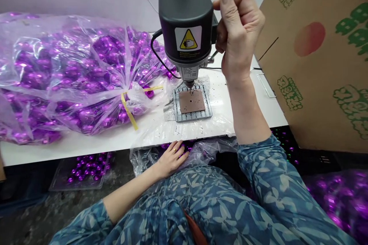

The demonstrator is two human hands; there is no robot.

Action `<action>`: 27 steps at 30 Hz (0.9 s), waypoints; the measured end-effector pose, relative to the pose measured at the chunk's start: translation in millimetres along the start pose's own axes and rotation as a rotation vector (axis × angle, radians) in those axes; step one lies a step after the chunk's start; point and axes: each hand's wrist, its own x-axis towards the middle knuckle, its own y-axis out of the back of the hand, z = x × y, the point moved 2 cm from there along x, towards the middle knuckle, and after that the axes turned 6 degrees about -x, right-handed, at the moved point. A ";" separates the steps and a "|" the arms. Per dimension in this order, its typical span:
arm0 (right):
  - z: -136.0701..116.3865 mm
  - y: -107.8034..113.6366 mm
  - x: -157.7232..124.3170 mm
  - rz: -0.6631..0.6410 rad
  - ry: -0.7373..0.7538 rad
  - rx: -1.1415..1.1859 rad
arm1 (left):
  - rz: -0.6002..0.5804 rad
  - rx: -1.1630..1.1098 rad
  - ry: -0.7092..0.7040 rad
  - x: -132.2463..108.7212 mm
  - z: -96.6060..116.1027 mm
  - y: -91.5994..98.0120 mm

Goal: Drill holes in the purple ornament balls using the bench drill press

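A black drill press (185, 15) with a yellow warning label stands at the middle of the table. Below its chuck, a brown square board (192, 101) with a small dark hole lies on the grooved metal base plate (193, 116). My right hand (238, 26) is raised at the right side of the drill head, its fingers curled; what they hold is hidden behind them. Low at the table's front edge, my left hand (172, 157) rests with fingers spread by a clear plastic bag (204, 151) of purple balls in front of my lap.
A large tied bag of shiny purple balls (86, 84) covers the left of the white table (120, 141). At the right stands a big cardboard box (316, 65). Below the table at left is a clear tray of purple balls (86, 170). Dark crumbs surround the base plate.
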 end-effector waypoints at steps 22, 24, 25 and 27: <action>10.9 26.9 21.4 -0.388 -0.041 0.136 | 0.269 -0.262 -0.187 112.1 18.4 -16.4; 15.9 30.2 28.3 -0.377 -0.052 0.095 | 0.181 -0.327 -0.092 134.5 14.7 -18.0; 22.8 33.9 34.4 -0.360 -0.058 0.065 | 0.136 -0.369 -0.023 149.4 12.1 -18.5; 45.3 46.4 48.7 -0.326 -0.075 -0.024 | 0.059 -0.475 0.137 183.5 6.1 -20.6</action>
